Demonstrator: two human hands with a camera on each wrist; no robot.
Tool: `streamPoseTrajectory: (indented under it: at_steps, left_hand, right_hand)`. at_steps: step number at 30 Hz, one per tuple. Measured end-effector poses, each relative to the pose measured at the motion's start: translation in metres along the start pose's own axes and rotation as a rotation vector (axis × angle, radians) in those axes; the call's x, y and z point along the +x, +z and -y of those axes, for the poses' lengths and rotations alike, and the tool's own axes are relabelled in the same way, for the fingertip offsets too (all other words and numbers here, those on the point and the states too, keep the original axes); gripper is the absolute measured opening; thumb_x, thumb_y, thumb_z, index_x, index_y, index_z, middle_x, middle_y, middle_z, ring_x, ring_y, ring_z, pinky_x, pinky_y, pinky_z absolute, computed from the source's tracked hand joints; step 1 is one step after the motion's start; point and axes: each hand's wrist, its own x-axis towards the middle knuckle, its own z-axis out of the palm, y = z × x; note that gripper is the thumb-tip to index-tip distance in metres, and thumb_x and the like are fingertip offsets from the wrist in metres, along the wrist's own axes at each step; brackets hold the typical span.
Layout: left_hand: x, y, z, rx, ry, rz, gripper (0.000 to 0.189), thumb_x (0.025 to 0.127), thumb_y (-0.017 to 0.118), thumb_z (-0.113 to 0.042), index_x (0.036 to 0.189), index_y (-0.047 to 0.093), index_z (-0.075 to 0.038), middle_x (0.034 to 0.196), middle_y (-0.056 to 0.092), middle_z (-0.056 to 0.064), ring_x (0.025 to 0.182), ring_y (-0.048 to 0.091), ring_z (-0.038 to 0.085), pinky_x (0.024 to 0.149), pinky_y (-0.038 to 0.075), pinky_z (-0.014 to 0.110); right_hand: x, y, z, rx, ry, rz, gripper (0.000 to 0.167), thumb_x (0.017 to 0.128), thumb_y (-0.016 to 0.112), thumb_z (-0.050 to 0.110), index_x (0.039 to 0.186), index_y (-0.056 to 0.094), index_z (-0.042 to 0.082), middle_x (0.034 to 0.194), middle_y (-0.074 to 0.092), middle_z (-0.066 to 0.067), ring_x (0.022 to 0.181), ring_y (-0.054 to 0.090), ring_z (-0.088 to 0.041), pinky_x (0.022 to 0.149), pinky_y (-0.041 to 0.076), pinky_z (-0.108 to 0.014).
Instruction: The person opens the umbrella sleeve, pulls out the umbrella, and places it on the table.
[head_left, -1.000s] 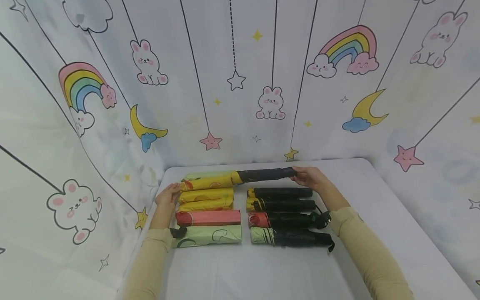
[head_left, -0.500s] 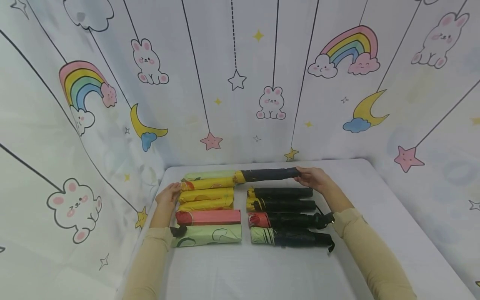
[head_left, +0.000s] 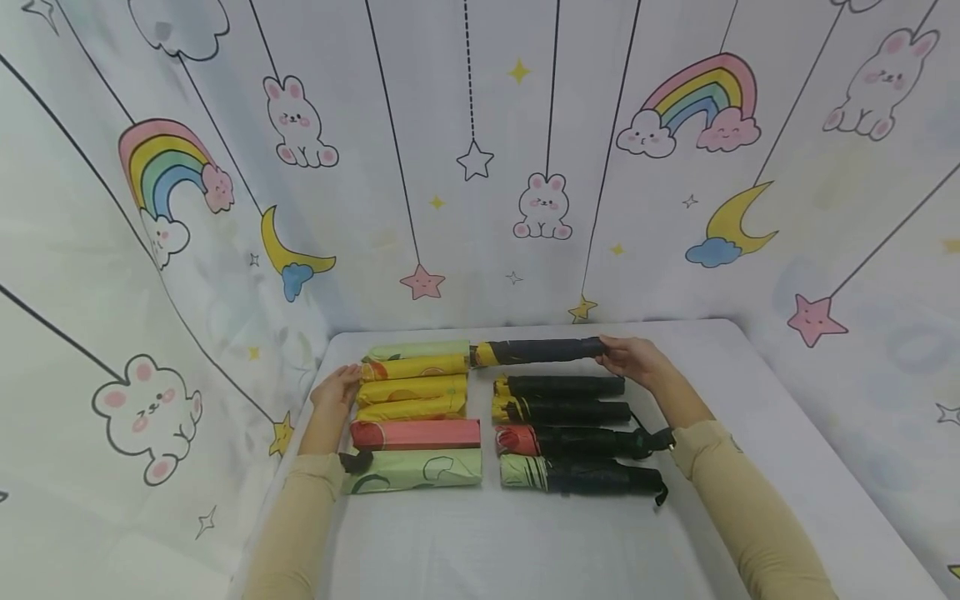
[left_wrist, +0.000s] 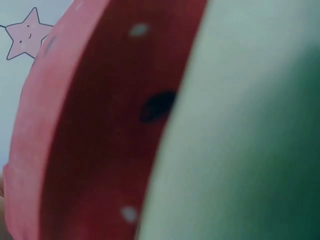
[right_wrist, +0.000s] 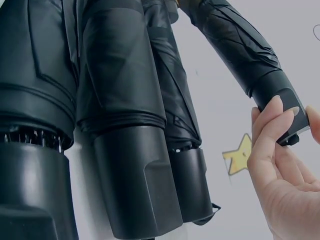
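Note:
In the head view, my right hand (head_left: 630, 358) holds the black handle end of a folded umbrella (head_left: 540, 350), black with a yellow tip, at the back of the table. The right wrist view shows its fingers around that handle. My left hand (head_left: 336, 390) grips the left end of a yellow fruit-print umbrella sleeve (head_left: 416, 367). The umbrella's yellow tip lies right at the sleeve's right end; whether any of it is still inside cannot be told. Close up in the left wrist view are a red watermelon-print sleeve (left_wrist: 107, 120) and a pale green one (left_wrist: 240, 120).
Nearer on the left lie yellow sleeves (head_left: 412, 389), the red sleeve and a pale green sleeve (head_left: 420, 472). Opposite them on the right are several folded umbrellas (head_left: 566, 386) with black handles. Another pale green sleeve (head_left: 420, 347) lies behind the held one. Printed cloth (head_left: 480, 250) walls the back.
My right hand has drawn the folded umbrella a little to the right, away from the yellow sleeve. My left hand has stayed at the sleeve's left end.

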Motion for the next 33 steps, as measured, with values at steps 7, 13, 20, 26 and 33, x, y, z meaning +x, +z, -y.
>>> streamPoseTrajectory:
  at_steps: [7,13,20,26,33]
  left_hand:
    - [0.000,-0.001,-0.001,0.018,-0.008,0.001,0.072,0.095,0.052,0.026,0.160,0.034,0.000,0.161,0.041,0.020,0.144,0.049,0.024,0.100,0.055,0.027]
    - [0.002,-0.003,-0.001,-0.009,-0.018,0.012,0.074,0.094,0.048,0.028,0.161,0.033,0.000,0.163,0.038,0.019,0.147,0.046,0.025,0.100,0.055,0.027]
    - [0.008,-0.005,0.002,0.011,-0.013,0.009,0.074,0.094,0.051,0.027,0.160,0.033,0.001,0.162,0.038,0.020,0.145,0.047,0.025,0.099,0.057,0.028]
    - [0.010,-0.006,0.004,0.051,-0.015,-0.014,0.074,0.093,0.055,0.026,0.159,0.036,0.001,0.161,0.040,0.019,0.143,0.050,0.023,0.099,0.057,0.027]
    - [0.007,-0.006,0.003,0.057,-0.009,-0.001,0.073,0.094,0.054,0.025,0.160,0.033,0.002,0.162,0.039,0.018,0.145,0.047,0.023,0.103,0.053,0.026]
  right_hand:
    - [-0.001,-0.007,0.001,0.003,0.017,0.013,0.005,0.101,0.070,0.010,0.099,0.075,0.010,0.095,0.077,-0.008,0.092,0.074,-0.023,0.081,0.063,-0.025]
    - [0.000,-0.014,-0.001,-0.014,0.018,0.000,0.003,0.100,0.072,0.010,0.102,0.074,0.011,0.096,0.076,-0.008,0.091,0.074,-0.024,0.086,0.063,-0.027]
    - [0.003,-0.026,-0.006,-0.014,0.039,-0.010,0.007,0.100,0.072,0.009,0.097,0.077,0.012,0.096,0.076,-0.006,0.090,0.074,-0.023,0.086,0.063,-0.026]
    - [0.001,-0.034,-0.009,-0.023,0.045,-0.009,0.009,0.101,0.071,0.010,0.096,0.078,0.013,0.096,0.077,-0.005,0.093,0.074,-0.022,0.089,0.062,-0.026]
    - [0.000,-0.039,-0.010,-0.051,0.038,0.002,0.009,0.103,0.068,0.010,0.101,0.077,0.010,0.097,0.077,-0.007,0.095,0.074,-0.023,0.089,0.062,-0.026]
